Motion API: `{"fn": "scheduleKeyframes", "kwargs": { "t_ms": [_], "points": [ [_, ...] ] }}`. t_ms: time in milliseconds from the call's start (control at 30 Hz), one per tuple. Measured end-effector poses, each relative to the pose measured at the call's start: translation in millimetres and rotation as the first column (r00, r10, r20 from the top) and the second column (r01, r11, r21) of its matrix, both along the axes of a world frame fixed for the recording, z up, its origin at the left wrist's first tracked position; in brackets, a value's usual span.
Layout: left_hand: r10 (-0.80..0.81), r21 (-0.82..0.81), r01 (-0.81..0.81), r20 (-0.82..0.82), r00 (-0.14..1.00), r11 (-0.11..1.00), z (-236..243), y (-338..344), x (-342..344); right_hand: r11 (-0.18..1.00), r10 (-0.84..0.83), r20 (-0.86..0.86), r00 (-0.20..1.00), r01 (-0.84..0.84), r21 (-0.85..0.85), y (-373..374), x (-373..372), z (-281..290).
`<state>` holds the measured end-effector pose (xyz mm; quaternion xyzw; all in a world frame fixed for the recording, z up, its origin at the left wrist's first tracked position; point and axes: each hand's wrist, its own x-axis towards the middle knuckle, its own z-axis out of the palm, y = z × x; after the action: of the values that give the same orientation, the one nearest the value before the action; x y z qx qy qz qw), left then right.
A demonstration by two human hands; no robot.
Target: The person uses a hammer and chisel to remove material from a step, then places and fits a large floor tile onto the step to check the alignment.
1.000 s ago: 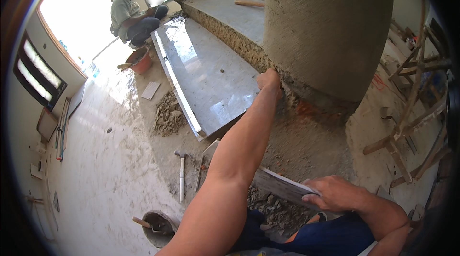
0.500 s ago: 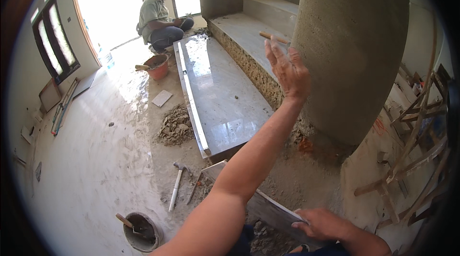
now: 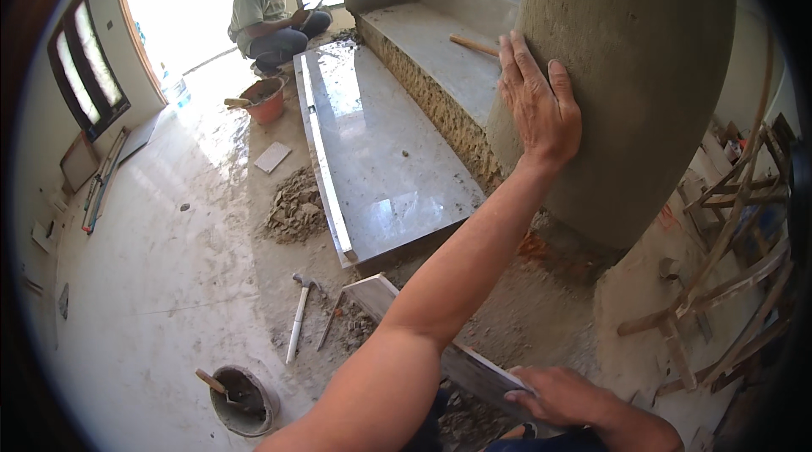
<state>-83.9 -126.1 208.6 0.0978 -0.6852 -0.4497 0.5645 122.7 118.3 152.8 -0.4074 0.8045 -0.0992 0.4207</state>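
Observation:
My left hand (image 3: 540, 109) is raised with its fingers stretched and spread, and the palm seems to lie against the curved cement-covered column (image 3: 634, 97). Low in the view, my right hand (image 3: 562, 397) grips the near end of a long grey slab (image 3: 482, 370). The slab runs forward beneath my left forearm, which hides its middle; its far end shows beside the large shiny tile slab (image 3: 414, 173) on the low step. A long pale straightedge (image 3: 328, 169) lies along that tile's left side. Left of my forearm, a white-handled hammer (image 3: 298, 317) rests on the dusty floor.
A bucket with a trowel (image 3: 241, 401) stands at the lower left. Beyond a mortar heap (image 3: 296, 207) is an orange bucket (image 3: 266, 101). A person (image 3: 266, 16) squats by the doorway. Stairs (image 3: 448, 29) rise behind the tile; wooden scraps (image 3: 727, 283) clutter the right.
My left hand has moved right and slightly down, from the air in front of the stairs to the column. The right hand keeps its grip on the slab. The view has shifted slightly.

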Motion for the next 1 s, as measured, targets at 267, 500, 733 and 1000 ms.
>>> {"fn": "scheduleKeyframes", "kwargs": {
  "t_ms": [267,500,733,1000],
  "points": [
    [-0.034,0.002,0.034,-0.016,0.999,0.999,0,-4,0,0.999,0.021,0.032,0.999,-0.022,0.038,-4,0,7],
    [0.022,0.008,-0.021,-0.155,0.988,1.000,3,-26,2,0.994,0.083,0.038,0.996,-0.085,0.063,-8,-4,7],
    [-0.025,-0.126,-0.152,-0.845,0.534,0.980,112,-118,146,0.994,0.086,0.023,0.996,-0.084,-0.063,-1,-6,-1],
    [-0.220,-0.138,0.187,-0.297,0.929,0.973,120,-29,116,0.991,-0.056,-0.054,0.997,0.049,-0.124,10,6,1]
  ]
}}
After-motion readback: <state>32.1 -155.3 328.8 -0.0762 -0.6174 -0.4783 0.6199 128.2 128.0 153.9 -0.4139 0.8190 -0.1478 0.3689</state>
